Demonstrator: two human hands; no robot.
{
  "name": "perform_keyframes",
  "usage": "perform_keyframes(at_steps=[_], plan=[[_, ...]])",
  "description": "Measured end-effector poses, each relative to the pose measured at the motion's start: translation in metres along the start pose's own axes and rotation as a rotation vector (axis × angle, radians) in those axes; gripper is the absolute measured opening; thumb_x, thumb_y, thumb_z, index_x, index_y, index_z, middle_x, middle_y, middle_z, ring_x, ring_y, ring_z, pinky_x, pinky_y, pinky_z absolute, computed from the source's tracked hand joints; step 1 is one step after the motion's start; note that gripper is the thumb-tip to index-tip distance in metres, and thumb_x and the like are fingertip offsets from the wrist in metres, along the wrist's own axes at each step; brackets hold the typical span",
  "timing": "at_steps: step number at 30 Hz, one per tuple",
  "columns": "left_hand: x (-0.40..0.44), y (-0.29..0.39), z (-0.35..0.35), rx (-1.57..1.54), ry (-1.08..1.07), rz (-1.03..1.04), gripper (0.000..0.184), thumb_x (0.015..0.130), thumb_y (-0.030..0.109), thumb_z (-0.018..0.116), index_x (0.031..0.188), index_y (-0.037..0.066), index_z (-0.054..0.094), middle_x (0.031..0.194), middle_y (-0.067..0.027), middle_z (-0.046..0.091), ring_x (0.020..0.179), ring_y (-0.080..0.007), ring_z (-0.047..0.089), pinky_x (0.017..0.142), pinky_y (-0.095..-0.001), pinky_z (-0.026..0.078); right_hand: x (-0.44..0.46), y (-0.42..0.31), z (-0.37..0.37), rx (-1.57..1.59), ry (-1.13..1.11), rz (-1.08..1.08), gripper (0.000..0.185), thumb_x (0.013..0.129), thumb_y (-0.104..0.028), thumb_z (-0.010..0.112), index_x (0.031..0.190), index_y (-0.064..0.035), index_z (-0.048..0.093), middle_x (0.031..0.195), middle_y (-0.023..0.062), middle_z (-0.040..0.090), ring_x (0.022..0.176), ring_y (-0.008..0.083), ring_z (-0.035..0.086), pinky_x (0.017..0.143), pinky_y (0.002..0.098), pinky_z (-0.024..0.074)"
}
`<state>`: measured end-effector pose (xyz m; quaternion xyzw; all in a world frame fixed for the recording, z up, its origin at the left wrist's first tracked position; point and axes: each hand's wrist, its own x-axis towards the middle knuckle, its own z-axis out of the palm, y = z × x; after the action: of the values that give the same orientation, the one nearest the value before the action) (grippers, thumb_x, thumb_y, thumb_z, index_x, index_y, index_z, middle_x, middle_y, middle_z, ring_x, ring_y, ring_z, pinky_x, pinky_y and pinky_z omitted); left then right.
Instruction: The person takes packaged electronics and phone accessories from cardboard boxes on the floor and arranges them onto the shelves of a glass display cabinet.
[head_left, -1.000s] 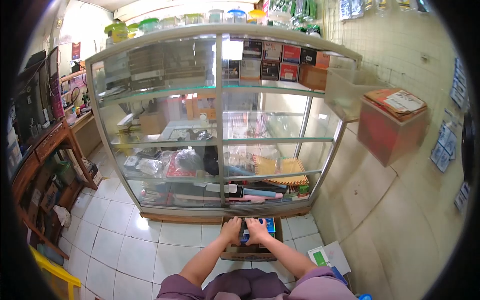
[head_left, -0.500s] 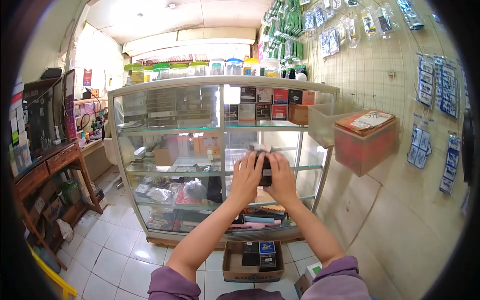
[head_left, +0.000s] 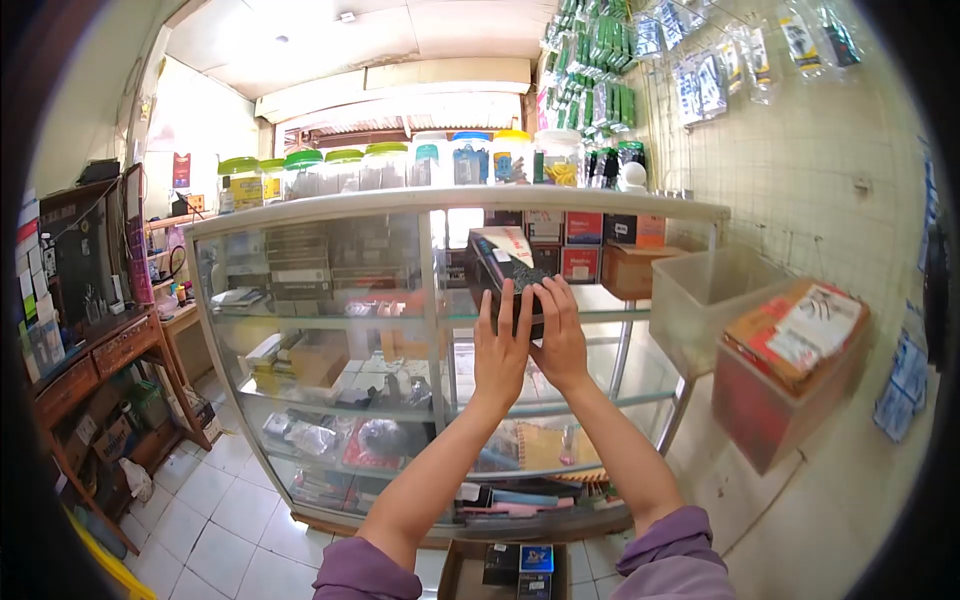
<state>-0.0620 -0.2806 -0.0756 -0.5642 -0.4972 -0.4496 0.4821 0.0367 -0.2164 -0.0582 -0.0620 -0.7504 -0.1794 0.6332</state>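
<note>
left sleeve (head_left: 366, 572): purple | right sleeve (head_left: 668, 542): purple, paler mauve | forearms (head_left: 432, 478): bare

The black box (head_left: 502, 262) has risen level with the upper shelf (head_left: 592, 316).

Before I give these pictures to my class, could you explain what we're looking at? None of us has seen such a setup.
There is no robot here: a person works with two bare hands. One camera, worn on the head, takes every picture, looking forward and down, so the forearms rise from the bottom edge. The left hand and right hand together hold up a dark box at a glass cabinet; whether it is one box or several is hard to tell. Jars with coloured lids stand on the cabinet's top. Below, on the tiled floor, an open carton holds smaller boxes.
</note>
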Motion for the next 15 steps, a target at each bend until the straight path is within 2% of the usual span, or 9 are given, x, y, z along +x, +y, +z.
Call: perform_keyframes(at_steps=[2,3,6,7,10,14,15], plan=[[0.005,-0.014,0.022,-0.018,0.035,-0.02,0.071,0.073,-0.007,0.052,0.139,0.007,0.032,0.145,-0.0189,0.02,0.13,-0.0424,0.025,0.104,-0.0491,0.029,0.011,0.019,0.021,0.037,-0.022,-0.025,0.083,0.057,-0.004,0.076,0.13,-0.0052,0.038,0.132,0.015,0.039,0.128,0.037,0.034,0.104,0.0446,0.0343],[0.007,-0.018,0.029,-0.02,0.007,-0.046,0.068,0.074,-0.01,0.049,0.138,0.001,0.031,0.144,-0.0258,0.015,0.132,-0.0459,0.019,0.106,-0.0507,0.027,0.016,0.025,0.03,0.037,-0.026,-0.043,0.073,0.063,-0.004,0.071,0.129,-0.0046,0.039,0.131,0.0153,0.04,0.127,0.0368,0.035,0.103,0.0436,0.0358],[0.005,-0.016,0.044,-0.097,0.006,-0.129,0.063,0.077,-0.01,0.048,0.137,-0.004,0.03,0.144,-0.0309,0.011,0.133,-0.048,0.014,0.106,-0.0515,0.024,0.028,0.044,0.062,-0.017,0.054,-0.068,0.065,0.07,-0.004,0.066,0.129,-0.0041,0.04,0.13,0.0153,0.041,0.126,0.0366,0.037,0.102,0.0427,0.0368],[0.007,-0.01,0.04,-0.068,-0.071,-0.16,0.062,0.077,-0.009,0.048,0.136,-0.008,0.027,0.143,-0.0339,0.008,0.134,-0.0501,0.011,0.107,-0.0522,0.021,0.034,0.045,0.068,-0.02,0.047,-0.079,0.06,0.074,-0.005,0.061,0.13,-0.0039,0.04,0.129,0.0149,0.041,0.126,0.0362,0.036,0.102,0.0422,0.0367],[0.012,-0.015,0.046,-0.114,-0.094,-0.269,0.065,0.077,-0.009,0.048,0.137,-0.008,0.024,0.144,-0.0341,0.005,0.134,-0.0502,0.01,0.108,-0.0528,0.018,0.051,0.047,0.083,0.024,0.032,-0.061,0.064,0.071,-0.001,0.064,0.13,-0.0041,0.038,0.13,0.0152,0.04,0.126,0.0369,0.036,0.102,0.043,0.0362],[0.023,-0.037,0.061,-0.161,-0.124,-0.342,0.072,0.074,-0.01,0.047,0.139,-0.009,0.016,0.145,-0.0346,0.001,0.134,-0.05,0.008,0.108,-0.0528,0.014,0.064,0.054,0.112,0.025,0.018,-0.065,0.064,0.072,-0.008,0.065,0.131,-0.004,0.038,0.131,0.0161,0.039,0.126,0.0366,0.036,0.102,0.0423,0.0355],[0.025,-0.043,0.062,-0.176,-0.14,-0.364,0.074,0.074,-0.011,0.047,0.139,-0.01,0.014,0.145,-0.0348,0.001,0.134,-0.0499,0.008,0.109,-0.0526,0.013,0.065,0.058,0.122,0.017,0.02,-0.061,0.065,0.074,-0.013,0.064,0.133,-0.0056,0.038,0.131,0.0163,0.04,0.126,0.0356,0.037,0.101,0.0417,0.0361]])
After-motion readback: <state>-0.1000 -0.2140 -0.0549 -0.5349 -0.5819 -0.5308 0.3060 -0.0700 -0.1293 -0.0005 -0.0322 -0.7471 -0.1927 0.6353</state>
